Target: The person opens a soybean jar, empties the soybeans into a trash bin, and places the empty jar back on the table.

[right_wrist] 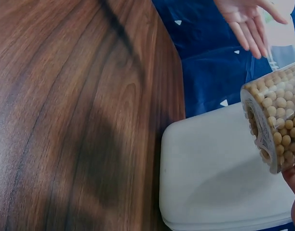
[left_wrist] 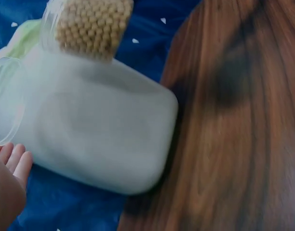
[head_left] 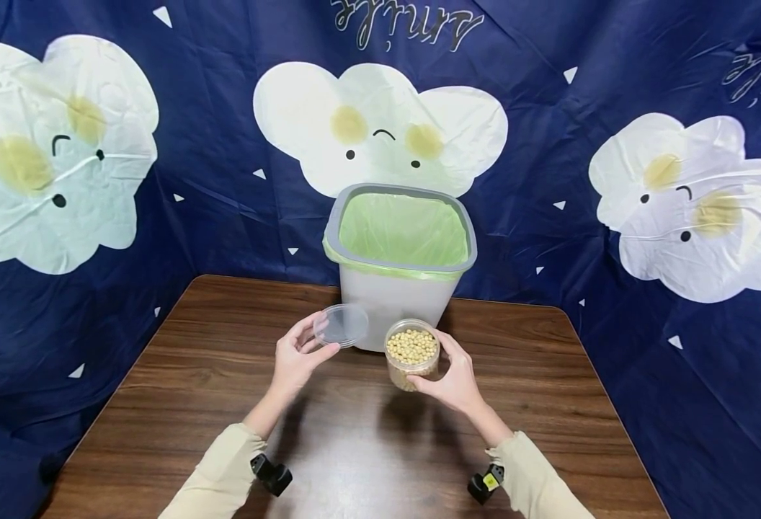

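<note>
My left hand [head_left: 294,362] holds a clear round plastic lid [head_left: 343,326] by its edge, thumb at the near side and fingers at the far side. To its right, my right hand [head_left: 457,380] grips an open clear jar [head_left: 398,373] filled with dried soybeans [head_left: 413,346]. The jar is raised over the table, its mouth facing up toward the head camera, and its shadow falls below. The left wrist view shows the beans [left_wrist: 92,29] through the jar wall. In the right wrist view the jar's base [right_wrist: 258,127] faces the camera.
A light grey bin [head_left: 387,303] with a darker rim and a green liner bag [head_left: 406,227] stands just behind both hands, at the back of the wooden table [head_left: 225,339]. A dark blue cloth with printed clouds [head_left: 380,130] hangs behind and at the sides.
</note>
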